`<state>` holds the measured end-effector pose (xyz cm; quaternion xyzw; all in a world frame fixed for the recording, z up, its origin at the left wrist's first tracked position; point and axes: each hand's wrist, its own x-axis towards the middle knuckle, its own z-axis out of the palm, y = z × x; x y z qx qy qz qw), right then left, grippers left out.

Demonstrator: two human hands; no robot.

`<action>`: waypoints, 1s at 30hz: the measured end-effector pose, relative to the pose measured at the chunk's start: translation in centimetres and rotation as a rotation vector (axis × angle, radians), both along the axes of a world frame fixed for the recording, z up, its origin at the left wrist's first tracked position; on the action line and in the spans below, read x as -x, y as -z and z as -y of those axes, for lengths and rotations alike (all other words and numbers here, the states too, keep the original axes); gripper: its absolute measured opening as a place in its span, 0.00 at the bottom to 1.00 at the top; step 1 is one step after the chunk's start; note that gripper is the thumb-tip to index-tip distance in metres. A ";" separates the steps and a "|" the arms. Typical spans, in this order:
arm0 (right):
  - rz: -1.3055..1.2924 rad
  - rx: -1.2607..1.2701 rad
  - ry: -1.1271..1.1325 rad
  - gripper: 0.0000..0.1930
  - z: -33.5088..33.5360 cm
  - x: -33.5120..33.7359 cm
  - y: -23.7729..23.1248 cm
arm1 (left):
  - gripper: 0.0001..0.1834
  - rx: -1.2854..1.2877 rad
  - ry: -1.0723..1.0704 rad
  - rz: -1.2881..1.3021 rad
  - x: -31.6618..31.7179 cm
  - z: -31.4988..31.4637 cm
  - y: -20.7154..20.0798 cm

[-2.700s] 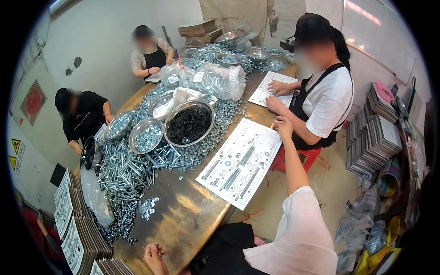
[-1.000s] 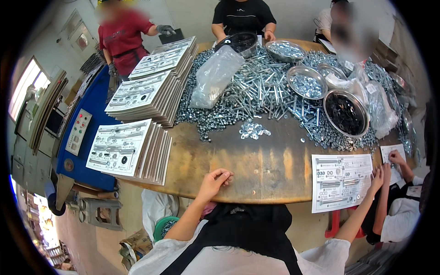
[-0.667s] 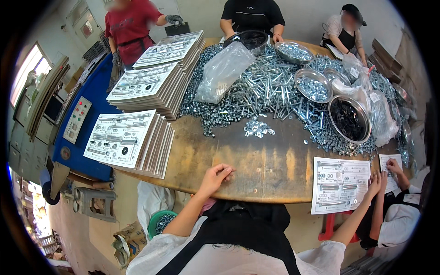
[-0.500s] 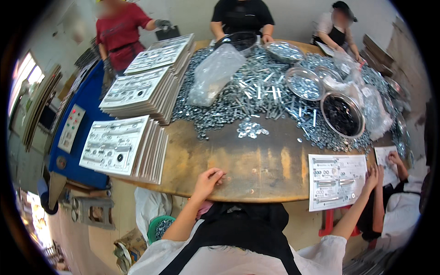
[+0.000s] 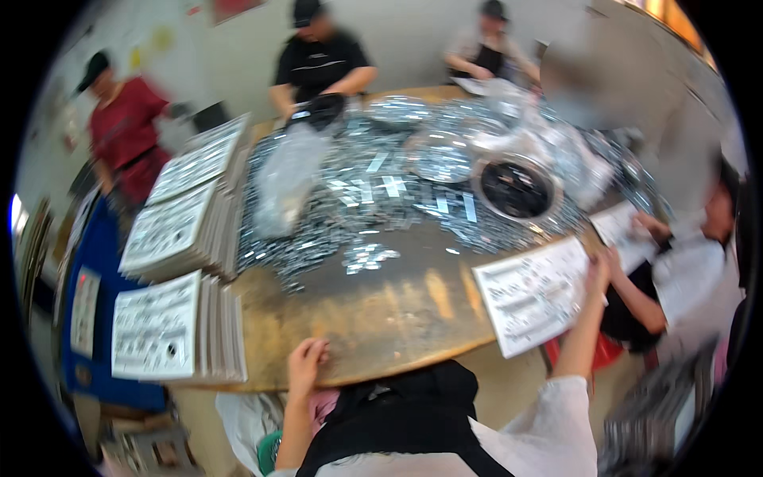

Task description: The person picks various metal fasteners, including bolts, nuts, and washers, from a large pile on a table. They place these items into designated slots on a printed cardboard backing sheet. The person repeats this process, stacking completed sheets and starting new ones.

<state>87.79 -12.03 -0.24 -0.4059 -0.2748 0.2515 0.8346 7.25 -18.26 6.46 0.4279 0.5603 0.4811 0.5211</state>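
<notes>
My right hand (image 5: 594,280) grips the right edge of a white printed card (image 5: 528,298) with small metal hardware set out on it. The card is tilted and juts past the table's front right edge. Close by that grip is the hand (image 5: 613,264) of a co-worker on the right; whether it touches the card, I cannot tell. At the table's front edge my left hand (image 5: 307,362) rests with its fingers loosely curled in, nothing visible in them. Beyond it lies a small group of flat metal pieces (image 5: 369,258), apart from the big heap of metal parts (image 5: 358,207).
Stacks of similar cards (image 5: 155,326) stand along the table's left side. A clear plastic bag (image 5: 290,175) lies on the heap. A steel bowl of black parts (image 5: 517,191) and a bowl of shiny pieces (image 5: 439,155) sit to the right. Several people work around the table.
The view has swung to the right and is blurred, so the table and stacks appear farther left. My right hand is still at the card's edge, which looks more tilted. My left hand stays curled.
</notes>
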 end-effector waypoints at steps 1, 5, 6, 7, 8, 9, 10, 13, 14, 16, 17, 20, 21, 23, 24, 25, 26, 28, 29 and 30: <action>-0.002 -0.016 -0.019 0.17 -1.2 2.0 -0.2 | 0.12 0.008 -0.027 -0.022 0.4 0.7 -0.1; -0.509 -0.024 0.066 0.19 -1.3 4.4 -1.9 | 0.11 0.026 -0.039 0.027 0.4 1.0 1.1; -0.586 -0.090 0.069 0.17 -0.3 3.8 -2.2 | 0.11 0.020 -0.019 0.042 0.4 0.3 1.4; -0.662 -0.101 0.098 0.16 0.2 4.0 -2.6 | 0.11 0.018 -0.006 0.042 0.3 -0.1 1.4; -0.692 -0.107 0.112 0.14 0.5 4.5 -3.1 | 0.11 0.018 -0.006 0.042 0.2 -0.2 1.2; -0.722 -0.111 0.120 0.14 0.7 5.2 -3.4 | 0.11 0.018 -0.012 0.042 0.2 -0.3 1.0; -0.728 -0.112 0.142 0.13 0.7 5.9 -3.7 | 0.11 0.015 -0.013 0.053 0.3 -0.3 1.1; -0.748 -0.130 0.177 0.13 0.6 6.8 -4.0 | 0.11 0.002 -0.029 0.045 0.4 -0.3 0.7; -0.809 -0.142 0.141 0.13 0.5 6.6 -4.3 | 0.10 -0.002 -0.027 0.053 0.4 -0.5 0.7; -0.760 -0.231 0.128 0.12 1.0 3.7 -4.6 | 0.10 -0.001 -0.005 0.075 0.1 -1.0 1.0; -0.661 -0.291 0.149 0.12 1.9 1.9 -4.6 | 0.10 -0.002 0.027 0.081 -0.4 -1.2 0.8; -0.556 -0.200 0.064 0.12 2.6 0.5 -6.6 | 0.10 0.013 0.038 0.077 -1.2 -0.9 0.3; -0.491 -0.151 0.052 0.12 3.2 -0.4 -7.3 | 0.10 0.029 0.046 0.074 -1.3 -1.0 0.6; -0.497 -0.089 0.044 0.14 4.4 -0.2 -7.0 | 0.12 0.062 0.047 0.060 -1.1 -0.5 1.2; -0.565 -0.077 0.061 0.15 5.1 0.5 -6.5 | 0.12 0.066 0.041 0.064 -1.3 -0.2 1.5; -0.631 -0.073 0.073 0.17 5.4 1.2 -6.3 | 0.12 0.085 0.047 0.046 -1.7 -0.1 1.6; -0.513 0.061 0.143 0.18 6.4 2.6 -5.5 | 0.12 0.105 0.053 0.027 -2.0 0.2 1.6; -0.388 0.176 0.180 0.20 8.9 4.3 -4.9 | 0.11 0.125 0.072 0.014 -2.9 0.1 1.3; -0.326 0.234 0.196 0.20 9.9 5.0 -4.6 | 0.10 0.129 0.082 0.017 -3.4 -0.1 1.1; -0.293 0.273 0.257 0.21 10.7 5.1 -4.7 | 0.10 0.126 0.103 0.027 -4.0 -0.5 1.2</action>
